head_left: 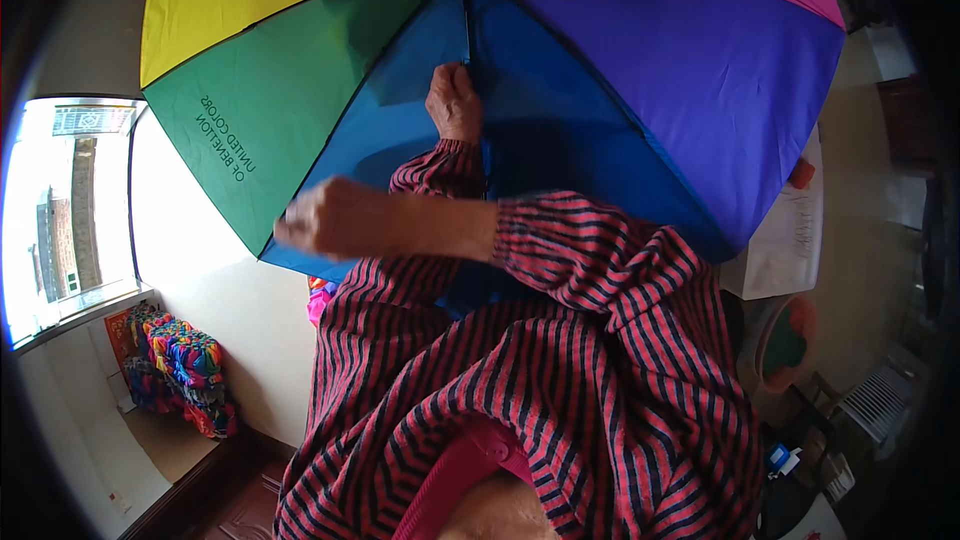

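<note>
An opened umbrella [640, 70] with yellow, green, blue, purple and pink panels spreads in front of me, its inside and dark ribs toward me. My left hand [455, 105] is closed round its dark shaft in front of the blue panel. Crossing over my left forearm, my right arm reaches to the left. My right hand [335, 220] is closed at the canopy's lower left, where the rib between the green panel [225, 105] and the blue panel [560, 90] nears the edge. Its fingertips are slightly blurred and seem to pinch the umbrella there.
A bright window [75, 210] is at the left, with a multicoloured fabric bundle [185, 365] below it. To the right are a white box-like thing [785, 240], a round basin [785, 345] holding something green, and a slatted rack or chair [880, 405].
</note>
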Tool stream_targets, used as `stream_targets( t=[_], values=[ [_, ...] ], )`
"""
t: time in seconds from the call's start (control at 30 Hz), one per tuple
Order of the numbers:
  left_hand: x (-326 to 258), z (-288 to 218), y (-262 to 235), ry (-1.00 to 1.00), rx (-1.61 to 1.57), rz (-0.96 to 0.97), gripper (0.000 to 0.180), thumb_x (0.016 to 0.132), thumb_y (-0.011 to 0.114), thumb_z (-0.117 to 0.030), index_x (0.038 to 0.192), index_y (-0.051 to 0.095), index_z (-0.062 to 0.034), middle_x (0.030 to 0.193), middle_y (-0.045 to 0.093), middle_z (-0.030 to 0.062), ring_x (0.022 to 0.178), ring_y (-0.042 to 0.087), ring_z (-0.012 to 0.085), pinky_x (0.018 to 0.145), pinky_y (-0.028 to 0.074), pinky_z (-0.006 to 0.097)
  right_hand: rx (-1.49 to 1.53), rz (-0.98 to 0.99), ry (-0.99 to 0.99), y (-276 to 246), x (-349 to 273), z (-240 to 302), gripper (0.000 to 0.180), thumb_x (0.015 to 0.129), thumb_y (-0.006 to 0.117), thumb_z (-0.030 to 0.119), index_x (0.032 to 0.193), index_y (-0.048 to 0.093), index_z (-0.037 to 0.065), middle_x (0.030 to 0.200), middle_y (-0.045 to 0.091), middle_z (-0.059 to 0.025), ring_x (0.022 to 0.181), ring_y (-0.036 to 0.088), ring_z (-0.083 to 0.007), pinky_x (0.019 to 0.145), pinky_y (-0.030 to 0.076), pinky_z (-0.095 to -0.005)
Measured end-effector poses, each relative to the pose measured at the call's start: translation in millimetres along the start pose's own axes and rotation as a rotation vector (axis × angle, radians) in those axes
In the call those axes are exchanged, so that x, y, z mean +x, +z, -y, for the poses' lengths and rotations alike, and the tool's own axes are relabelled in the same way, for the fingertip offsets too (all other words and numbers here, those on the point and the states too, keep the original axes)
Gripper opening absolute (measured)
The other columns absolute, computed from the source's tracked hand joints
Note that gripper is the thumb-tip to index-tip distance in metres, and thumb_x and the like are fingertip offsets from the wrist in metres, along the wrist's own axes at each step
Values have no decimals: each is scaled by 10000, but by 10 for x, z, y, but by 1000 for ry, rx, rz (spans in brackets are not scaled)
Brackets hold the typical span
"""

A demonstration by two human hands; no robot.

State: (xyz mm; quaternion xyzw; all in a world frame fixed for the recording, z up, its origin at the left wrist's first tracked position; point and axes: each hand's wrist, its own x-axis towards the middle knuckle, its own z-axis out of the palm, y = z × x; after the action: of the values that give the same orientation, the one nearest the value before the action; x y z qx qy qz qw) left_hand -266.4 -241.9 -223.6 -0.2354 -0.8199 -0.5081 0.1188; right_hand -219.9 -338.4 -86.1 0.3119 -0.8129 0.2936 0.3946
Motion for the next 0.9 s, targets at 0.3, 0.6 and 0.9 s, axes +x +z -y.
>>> stream_targets(
  t=[0.3,0.6,0.9],
  values=[
    [-420,118,-702,64,87,291,238,906,529,-294,897,542,-56,767,638,175,705,614,400,626,466,486,113,247,-182,-863,-900,543,132,736,565,154,710,454,88,611,469,-15,542,551,-145,459,443,-291],
    [-720,439,-801,192,548,785,261,861,546,-321,898,536,-63,704,616,208,661,603,418,584,462,524,-696,282,493,-2789,-2538,-832,52,843,592,75,839,598,24,731,590,-117,586,618,-239,484,481,-343],
    [569,1216,-1618,270,1032,596,167,856,492,-223,954,501,-88,737,626,237,712,617,440,587,469,540,-211,-33,1206,-2542,-2383,-408,115,908,562,112,849,596,20,579,521,7,506,534,-65,471,438,-236]
  ],
)
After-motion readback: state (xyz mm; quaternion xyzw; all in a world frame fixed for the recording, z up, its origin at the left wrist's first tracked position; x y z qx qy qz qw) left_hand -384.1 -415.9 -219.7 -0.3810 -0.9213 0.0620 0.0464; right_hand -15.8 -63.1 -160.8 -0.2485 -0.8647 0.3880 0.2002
